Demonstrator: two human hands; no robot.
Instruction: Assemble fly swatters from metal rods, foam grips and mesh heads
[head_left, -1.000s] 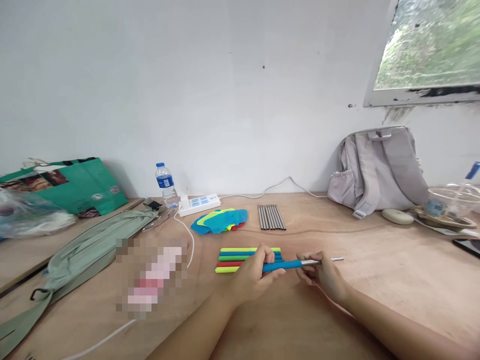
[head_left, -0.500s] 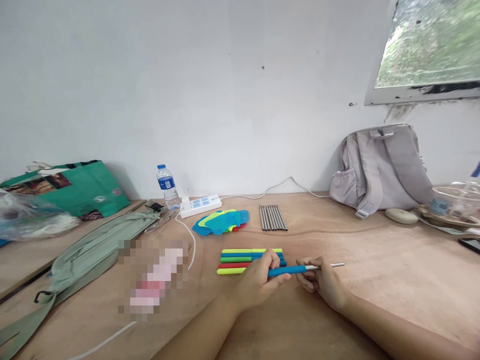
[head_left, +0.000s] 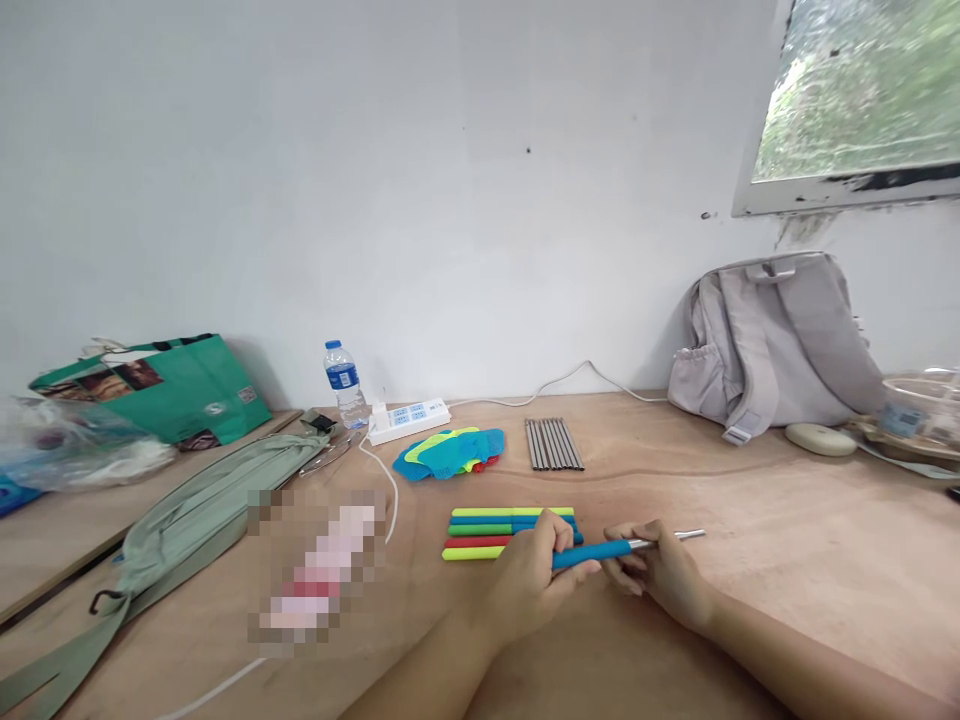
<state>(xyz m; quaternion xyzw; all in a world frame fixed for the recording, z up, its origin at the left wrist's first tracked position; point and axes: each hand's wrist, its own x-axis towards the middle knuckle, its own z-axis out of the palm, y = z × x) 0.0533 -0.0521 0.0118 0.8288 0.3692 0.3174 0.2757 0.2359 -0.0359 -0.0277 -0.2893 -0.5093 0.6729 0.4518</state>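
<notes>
My left hand is wrapped round a blue tube that points to the right. From that end a thin metal tube runs on through the fingers of my right hand, which grip it, and its tip sticks out beyond them. How far it sits inside the blue tube I cannot tell. Just behind my left hand, several coloured tubes in yellow, blue, green and red lie side by side, partly covered by that hand. Farther back is a row of metal tubes.
Blue, yellow and red mesh-like pieces lie in a pile before a white power strip. A water bottle, a green bag and a pale green strap bag are at left. A grey backpack leans at right.
The view has shifted slightly, so everything sits a little lower and farther right. Both hands keep their hold on the blue tube and metal tube, with little other change.
</notes>
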